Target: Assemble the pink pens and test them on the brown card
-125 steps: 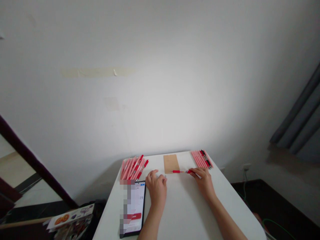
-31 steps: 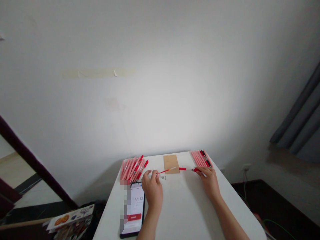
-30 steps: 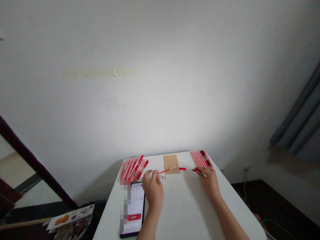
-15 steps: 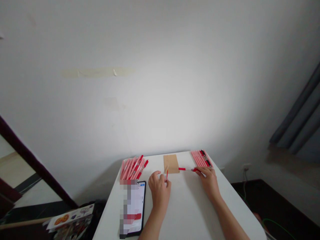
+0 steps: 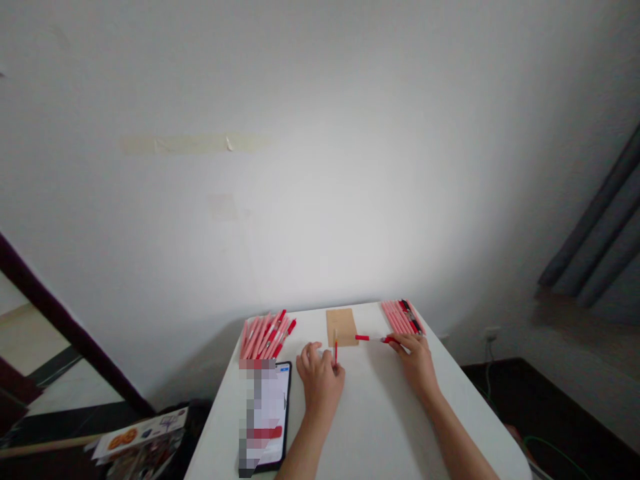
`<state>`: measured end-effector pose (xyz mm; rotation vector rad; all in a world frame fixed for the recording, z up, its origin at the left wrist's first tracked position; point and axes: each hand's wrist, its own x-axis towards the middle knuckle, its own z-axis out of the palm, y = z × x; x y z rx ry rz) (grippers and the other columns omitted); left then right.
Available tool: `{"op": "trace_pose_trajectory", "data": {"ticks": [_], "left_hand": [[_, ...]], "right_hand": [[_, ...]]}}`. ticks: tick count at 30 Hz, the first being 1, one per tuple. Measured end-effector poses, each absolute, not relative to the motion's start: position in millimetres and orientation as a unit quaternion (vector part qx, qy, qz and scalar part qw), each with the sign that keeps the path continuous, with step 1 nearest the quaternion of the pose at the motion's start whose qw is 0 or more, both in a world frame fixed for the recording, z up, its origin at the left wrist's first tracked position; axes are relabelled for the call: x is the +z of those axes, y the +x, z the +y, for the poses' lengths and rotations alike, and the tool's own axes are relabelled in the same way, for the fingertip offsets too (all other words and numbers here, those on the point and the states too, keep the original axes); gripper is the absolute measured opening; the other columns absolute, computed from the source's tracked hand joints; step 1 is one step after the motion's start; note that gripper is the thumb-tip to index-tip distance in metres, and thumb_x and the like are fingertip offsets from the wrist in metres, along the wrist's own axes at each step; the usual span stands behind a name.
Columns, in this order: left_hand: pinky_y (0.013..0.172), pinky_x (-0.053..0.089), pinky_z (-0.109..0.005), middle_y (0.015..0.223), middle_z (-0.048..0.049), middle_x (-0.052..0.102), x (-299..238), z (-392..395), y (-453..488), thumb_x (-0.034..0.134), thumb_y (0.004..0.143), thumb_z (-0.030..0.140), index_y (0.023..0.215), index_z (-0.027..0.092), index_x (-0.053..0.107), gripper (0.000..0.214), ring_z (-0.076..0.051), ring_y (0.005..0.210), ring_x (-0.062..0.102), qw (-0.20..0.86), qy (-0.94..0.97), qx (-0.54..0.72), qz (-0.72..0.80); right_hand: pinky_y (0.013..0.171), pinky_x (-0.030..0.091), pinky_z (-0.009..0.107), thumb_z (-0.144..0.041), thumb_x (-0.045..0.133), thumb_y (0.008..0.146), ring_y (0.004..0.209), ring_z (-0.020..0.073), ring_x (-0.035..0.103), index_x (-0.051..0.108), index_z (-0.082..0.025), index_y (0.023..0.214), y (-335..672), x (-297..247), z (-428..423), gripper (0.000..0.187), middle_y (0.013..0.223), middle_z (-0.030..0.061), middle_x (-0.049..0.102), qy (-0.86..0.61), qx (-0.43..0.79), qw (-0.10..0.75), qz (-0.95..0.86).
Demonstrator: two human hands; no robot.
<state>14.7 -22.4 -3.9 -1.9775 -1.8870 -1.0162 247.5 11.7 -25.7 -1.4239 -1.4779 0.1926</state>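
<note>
My left hand (image 5: 321,379) is closed, pinching a thin red pen refill (image 5: 336,352) between thumb and finger. The refill points away from me, its pale end over the brown paper piece (image 5: 341,320). Something pale and clear shows by the curled fingers, too small to name. To the right, my right hand (image 5: 416,360) is closed on one end of a red and clear pen (image 5: 363,338). This pen lies sideways, its free red end by the paper's lower right corner.
Pink and red pens (image 5: 265,335) lie in a loose pile at the table's far left. A row of pink pens (image 5: 397,317), some with black parts, lies far right. A phone (image 5: 286,417) rests left of my left arm. The wall (image 5: 320,200) stands behind the white table (image 5: 375,433).
My left hand has moved slightly right, and the refill in it has shifted a little. The pen in my right hand has moved slightly left; that hand has barely moved.
</note>
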Motion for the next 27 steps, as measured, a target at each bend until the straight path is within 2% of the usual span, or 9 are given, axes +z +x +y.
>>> {"op": "trace_pose_trajectory", "data": {"ticks": [19, 27], "left_hand": [[0.097, 0.034, -0.051, 0.108, -0.0091, 0.054, 2.2, -25.0, 14.6, 0.056, 0.071, 0.016, 0.067, 0.018, 0.057, 0.006, -0.028, 0.113, 0.045, 0.105, -0.662, -0.345, -0.657], [0.095, 0.039, -0.046, 0.106, -0.0084, 0.055, 0.1, -20.5, 9.6, 0.059, 0.074, 0.018, 0.07, 0.019, 0.059, 0.004, -0.025, 0.109, 0.048, 0.09, -0.672, -0.396, -0.62]], "right_hand": [[0.089, 0.04, 0.043, -0.068, 0.044, 0.082, 0.095, 0.0284, 0.054, 0.075, -0.026, 0.088, 246.1, -23.5, 11.3, 0.053, 0.093, 0.0079, 0.072, -0.593, 0.087, 0.508, -0.619], [0.089, 0.041, 0.043, -0.065, 0.045, 0.083, 0.095, 0.0277, 0.056, 0.075, -0.025, 0.088, 244.9, -24.8, 11.7, 0.05, 0.093, 0.0088, 0.072, -0.58, 0.086, 0.515, -0.625]]}}
